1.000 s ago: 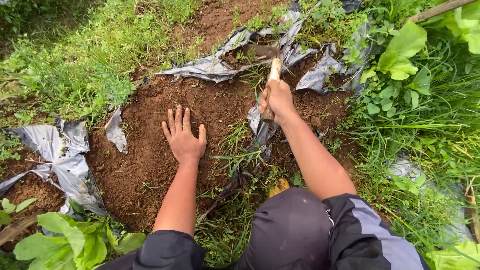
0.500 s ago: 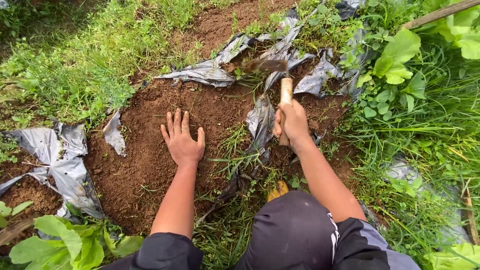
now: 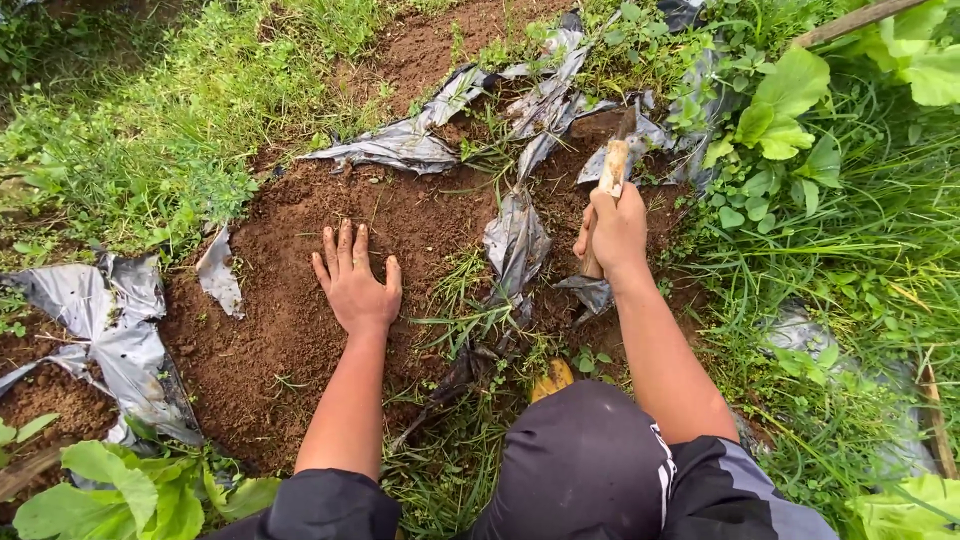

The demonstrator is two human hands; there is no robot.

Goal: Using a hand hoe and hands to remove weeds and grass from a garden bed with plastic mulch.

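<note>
My left hand point(image 3: 354, 278) lies flat, fingers spread, on a patch of loose brown soil point(image 3: 290, 330). My right hand point(image 3: 616, 228) grips the pale wooden handle of a small hoe point(image 3: 612, 170), its dark blade end low in the soil near torn plastic. A strip of torn grey plastic mulch point(image 3: 516, 240) lies between the two hands, with grass tufts point(image 3: 470, 300) growing beside it.
More torn grey plastic point(image 3: 110, 330) lies at the left and at the top point(image 3: 410, 145). Broad-leaved green plants point(image 3: 790, 110) and tall grass crowd the right side; leafy plants point(image 3: 120, 490) grow at lower left. My dark-clad knee point(image 3: 590, 460) is at the bottom.
My right hand has swung the hoe from the middle top of the patch down and to the right. My left hand has stayed pressed on the soil.
</note>
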